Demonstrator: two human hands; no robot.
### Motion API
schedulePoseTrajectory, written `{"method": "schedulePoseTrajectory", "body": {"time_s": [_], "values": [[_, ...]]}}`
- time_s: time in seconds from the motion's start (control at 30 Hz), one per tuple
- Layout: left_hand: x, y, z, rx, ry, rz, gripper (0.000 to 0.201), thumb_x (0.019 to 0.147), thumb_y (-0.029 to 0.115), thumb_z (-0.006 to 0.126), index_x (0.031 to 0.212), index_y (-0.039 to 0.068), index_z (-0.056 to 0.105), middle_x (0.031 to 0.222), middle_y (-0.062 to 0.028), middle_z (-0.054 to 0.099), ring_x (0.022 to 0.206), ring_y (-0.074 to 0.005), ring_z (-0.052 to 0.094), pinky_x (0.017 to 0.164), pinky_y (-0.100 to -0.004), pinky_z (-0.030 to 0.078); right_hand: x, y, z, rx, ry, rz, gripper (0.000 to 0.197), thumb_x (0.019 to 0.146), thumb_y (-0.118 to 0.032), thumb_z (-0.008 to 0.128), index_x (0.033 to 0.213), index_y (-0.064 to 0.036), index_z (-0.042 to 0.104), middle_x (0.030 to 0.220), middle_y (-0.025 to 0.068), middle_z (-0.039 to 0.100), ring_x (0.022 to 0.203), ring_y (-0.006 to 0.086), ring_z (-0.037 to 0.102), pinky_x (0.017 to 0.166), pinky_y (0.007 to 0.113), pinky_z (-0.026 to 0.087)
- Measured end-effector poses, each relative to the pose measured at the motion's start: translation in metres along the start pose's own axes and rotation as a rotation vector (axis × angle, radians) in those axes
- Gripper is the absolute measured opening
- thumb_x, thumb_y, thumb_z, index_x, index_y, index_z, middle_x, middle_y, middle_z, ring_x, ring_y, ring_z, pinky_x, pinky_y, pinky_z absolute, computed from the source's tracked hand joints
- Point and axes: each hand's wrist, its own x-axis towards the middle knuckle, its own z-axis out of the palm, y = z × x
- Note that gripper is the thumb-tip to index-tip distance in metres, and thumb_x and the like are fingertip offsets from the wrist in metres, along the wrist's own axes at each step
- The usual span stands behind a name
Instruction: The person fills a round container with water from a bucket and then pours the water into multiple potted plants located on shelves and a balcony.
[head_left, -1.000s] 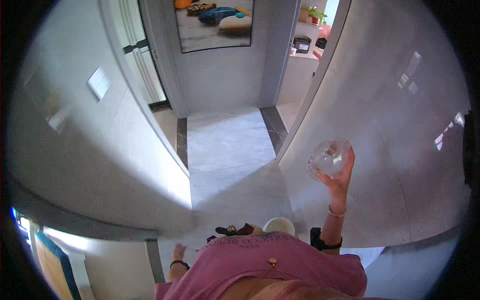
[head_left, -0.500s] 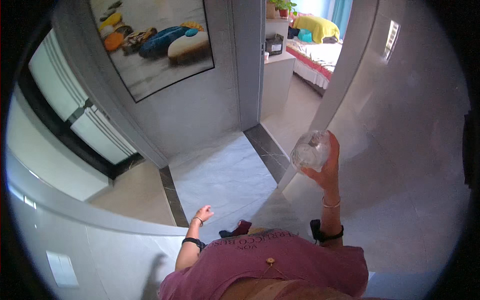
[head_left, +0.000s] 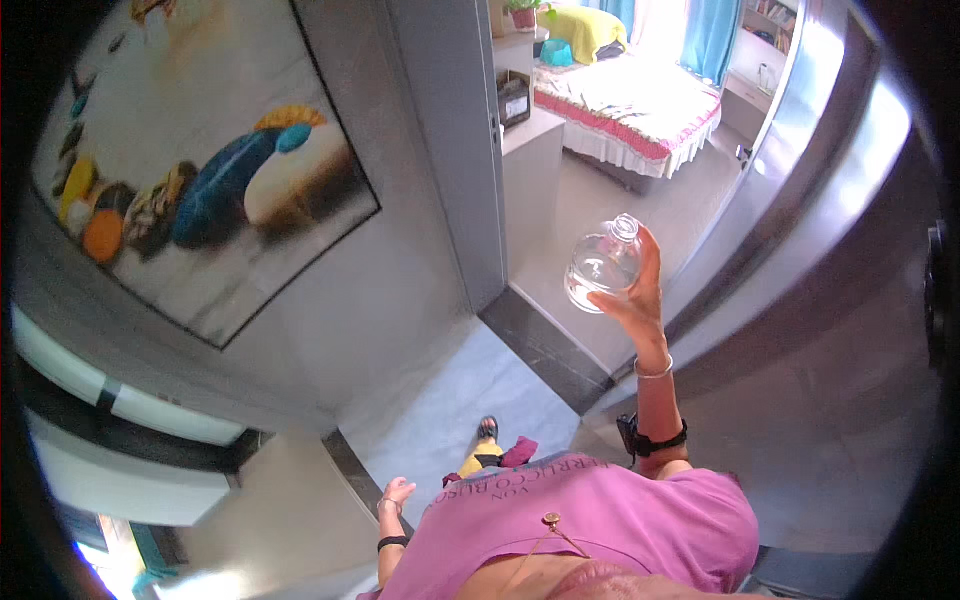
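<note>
A clear, rounded bottle [head_left: 605, 265] with a short narrow neck is raised ahead of me on the right. My right hand [head_left: 642, 290] is closed around its side, with the thumb across the front lower part. The neck points up and the bottle leans slightly. Whether it holds any liquid I cannot tell. Low on the left, my left hand [head_left: 398, 493] hangs beside my body with its fingers loosely out and nothing in them.
A doorway ahead opens onto a bedroom with a bed [head_left: 640, 110] and a cabinet [head_left: 530, 135]. A dark stone threshold [head_left: 545, 345] crosses the floor there. The grey door frame [head_left: 445, 150] and a framed picture [head_left: 290, 230] stand to the left.
My view has turned right and nearer the bedroom doorway, showing more of the bed. The bottle stays in my right hand, now with its neck visible. A foot now shows below.
</note>
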Motion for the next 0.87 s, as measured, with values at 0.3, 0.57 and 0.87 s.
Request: {"method": "schedulePoseTrajectory", "body": {"time_s": [0.3, 0.57, 0.87], "values": [[0.083, 0.445, 0.059, 0.302, -0.22, 0.742, 0.063, 0.077, 0.026, 0.07, 0.13, 0.007, 0.043, 0.124, -0.0152, 0.053, 0.113, -0.0229, 0.053, 0.095, -0.0334, 0.043, 0.14, 0.081, -0.018, -0.324, 0.13, 0.035, 0.098, 0.054, -0.009, 0.081, 0.136, -0.0096, 0.027, 0.129, 0.0105, 0.04, 0.115, 0.0226, 0.046, 0.097, 0.036, 0.041], [0.04, 0.73, 0.209, 0.301, -0.646, 1.291, 0.05, 0.083, 0.011, 0.065, 0.128, 0.003, 0.045, 0.117, -0.0096, 0.055, 0.104, -0.0162, 0.055, 0.091, -0.0303, 0.047, 0.277, 0.145, -0.089, -0.442, 0.083, -0.017, 0.098, 0.054, -0.017, 0.084, 0.135, -0.0086, 0.03, 0.128, 0.0119, 0.044, 0.116, 0.0234, 0.047, 0.096, 0.036, 0.042], [0.05, 0.931, 0.282, 0.064, -0.624, 1.386, 0.058, 0.083, 0.006, 0.063, 0.134, 0.007, 0.038, 0.119, -0.0121, 0.054, 0.094, -0.0167, 0.062, 0.078, -0.0278, 0.053, 0.477, 0.236, -0.17, -0.511, -0.042, -0.114, 0.097, 0.059, -0.021, 0.082, 0.137, -0.0112, 0.025, 0.132, 0.0123, 0.041, 0.122, 0.027, 0.041, 0.101, 0.04, 0.038]]}}
